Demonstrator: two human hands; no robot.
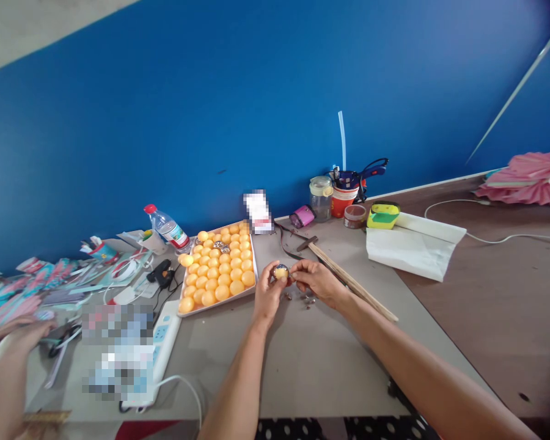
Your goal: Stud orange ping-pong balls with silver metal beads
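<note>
My left hand (267, 294) holds a small yellowish ball (281, 274) with a dark, shiny patch on top, gripped between thumb and fingers. Close against its right side, my right hand (318, 281) is pinched; whatever lies between its fingertips is too small to make out. Several tiny shiny pieces (308, 300) are scattered on the table just below the hands. To the left stands a shallow white tray (255, 260) filled with orange balls (222, 293) like ping-pong balls. Some silvery, dark-patterned balls (220, 246) rest on top of them.
A hammer (308, 244) and wooden sticks (352, 281) lie right of my hands. Behind are a glass jar (321, 200), a red cup of tools (343, 203) and white paper (410, 247). A power strip (162, 348) and a bottle (169, 231) stand left; another person's hand (25, 336) works there.
</note>
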